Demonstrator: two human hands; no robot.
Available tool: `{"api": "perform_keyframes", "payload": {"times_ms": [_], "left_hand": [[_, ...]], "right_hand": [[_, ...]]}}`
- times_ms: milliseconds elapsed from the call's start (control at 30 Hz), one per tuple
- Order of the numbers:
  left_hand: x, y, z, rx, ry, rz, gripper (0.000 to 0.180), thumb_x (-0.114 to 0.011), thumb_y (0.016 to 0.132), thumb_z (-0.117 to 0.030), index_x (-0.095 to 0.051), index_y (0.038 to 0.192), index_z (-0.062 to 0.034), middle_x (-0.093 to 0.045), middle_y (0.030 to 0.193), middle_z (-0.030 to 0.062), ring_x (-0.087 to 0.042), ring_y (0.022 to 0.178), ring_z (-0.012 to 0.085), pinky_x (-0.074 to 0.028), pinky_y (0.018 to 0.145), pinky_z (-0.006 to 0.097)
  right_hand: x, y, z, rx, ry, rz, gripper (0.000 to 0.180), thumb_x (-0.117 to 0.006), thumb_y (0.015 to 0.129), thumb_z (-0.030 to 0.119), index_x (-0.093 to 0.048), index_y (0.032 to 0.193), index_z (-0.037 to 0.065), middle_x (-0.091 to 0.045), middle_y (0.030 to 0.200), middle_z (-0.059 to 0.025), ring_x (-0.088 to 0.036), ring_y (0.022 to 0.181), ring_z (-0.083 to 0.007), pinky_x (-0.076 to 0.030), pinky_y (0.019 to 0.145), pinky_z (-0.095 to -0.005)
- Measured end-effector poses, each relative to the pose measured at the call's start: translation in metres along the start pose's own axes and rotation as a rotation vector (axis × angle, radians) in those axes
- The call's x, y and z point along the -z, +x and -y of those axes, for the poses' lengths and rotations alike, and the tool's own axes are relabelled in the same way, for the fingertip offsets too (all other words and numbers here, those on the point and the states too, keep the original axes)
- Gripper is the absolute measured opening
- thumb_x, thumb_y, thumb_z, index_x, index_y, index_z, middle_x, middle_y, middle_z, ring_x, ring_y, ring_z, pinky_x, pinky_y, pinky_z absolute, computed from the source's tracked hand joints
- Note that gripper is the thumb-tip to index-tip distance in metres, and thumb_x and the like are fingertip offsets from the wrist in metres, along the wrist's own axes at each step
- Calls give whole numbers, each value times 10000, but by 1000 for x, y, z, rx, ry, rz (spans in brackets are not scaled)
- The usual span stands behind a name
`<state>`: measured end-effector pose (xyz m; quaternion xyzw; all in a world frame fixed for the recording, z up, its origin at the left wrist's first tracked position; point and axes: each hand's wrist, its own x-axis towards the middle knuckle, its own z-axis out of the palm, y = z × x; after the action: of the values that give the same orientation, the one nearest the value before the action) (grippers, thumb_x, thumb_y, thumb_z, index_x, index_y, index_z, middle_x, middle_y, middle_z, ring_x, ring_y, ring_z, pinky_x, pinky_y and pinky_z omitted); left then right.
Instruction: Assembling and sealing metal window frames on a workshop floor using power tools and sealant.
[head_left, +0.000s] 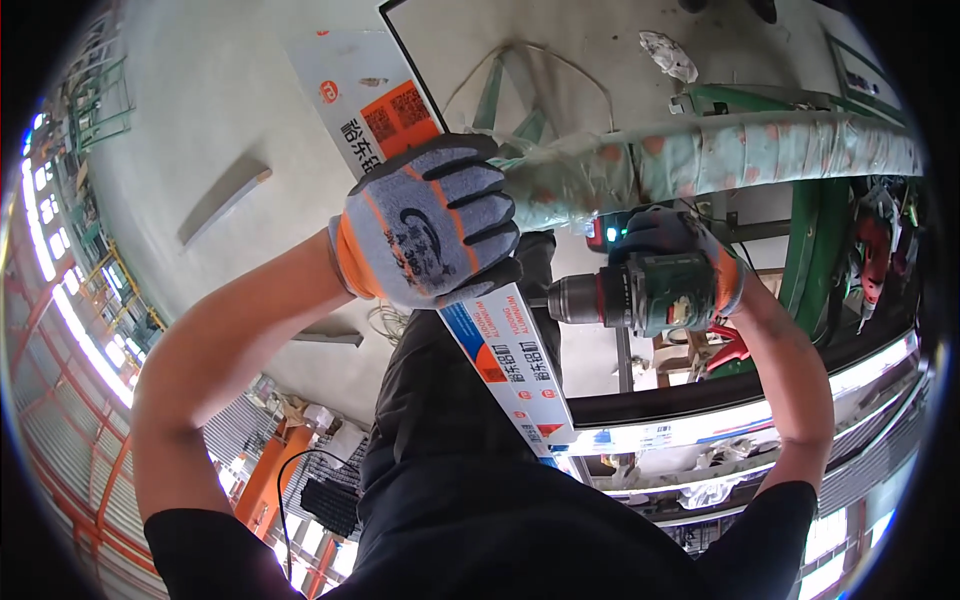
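My left hand (432, 225), in a grey and orange work glove, grips a long white profile strip (505, 345) printed with orange and blue patches, which runs diagonally from upper left to lower right. My right hand (690, 250), also gloved, holds a green cordless drill (640, 295) level, its chuck pointing left at the strip just below my left hand. A green light glows on the drill's back. A padded beam wrapped in pale plastic film (720, 155) lies across behind both hands.
A green metal frame (805, 250) stands at the right beside red tools (875, 250). The grey concrete floor (220, 90) holds a loose grey bar (225, 197), a wire loop and a crumpled rag (668, 55). Orange steel framing (265, 475) sits lower left.
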<state>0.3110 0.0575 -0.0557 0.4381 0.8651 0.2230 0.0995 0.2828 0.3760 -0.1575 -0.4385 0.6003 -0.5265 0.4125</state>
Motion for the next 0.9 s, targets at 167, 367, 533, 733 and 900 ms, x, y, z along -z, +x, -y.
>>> {"api": "perform_keyframes", "payload": {"times_ms": [167,367,533,733,900], "left_hand": [[-5,6,-6,23,21,-55,233,-688,723,-320,-641,800,-105,-626,838,55,-632,864,256,-513,889,421],[6,11,1,3,70,18,229,-650,714,-326,-607,809,-121,-603,831,45,-618,864,247,-496,919,402],[8,11,-7,-19,92,-6,223,-632,728,-325,-555,759,-117,-569,787,51,-594,809,245,-481,907,390],[11,2,-6,-43,100,-40,211,-629,752,-316,-562,772,-117,-566,774,40,-581,828,244,-466,884,389],[7,15,-14,-86,153,-39,298,-653,681,-265,-612,914,-85,-612,962,107,-573,989,309,-425,988,467]], "right_hand": [[14,11,16,170,-125,-45,429,-761,673,305,-641,1019,80,-645,965,-62,-610,888,-281,-496,789,-401],[17,16,31,177,-7,-55,329,-754,744,167,-640,1034,61,-660,999,-87,-653,884,-258,-531,779,-355],[8,3,51,-33,16,-121,368,-759,723,238,-674,1054,100,-650,960,-102,-619,869,-296,-495,798,-379],[-12,-29,109,-466,-748,7,367,-693,843,295,-655,1133,74,-677,1101,-88,-668,948,-193,-535,796,-350],[-89,-96,170,-502,-4,-737,418,-605,903,429,-611,1113,68,-647,1039,-75,-628,865,-205,-527,777,-351]]}}
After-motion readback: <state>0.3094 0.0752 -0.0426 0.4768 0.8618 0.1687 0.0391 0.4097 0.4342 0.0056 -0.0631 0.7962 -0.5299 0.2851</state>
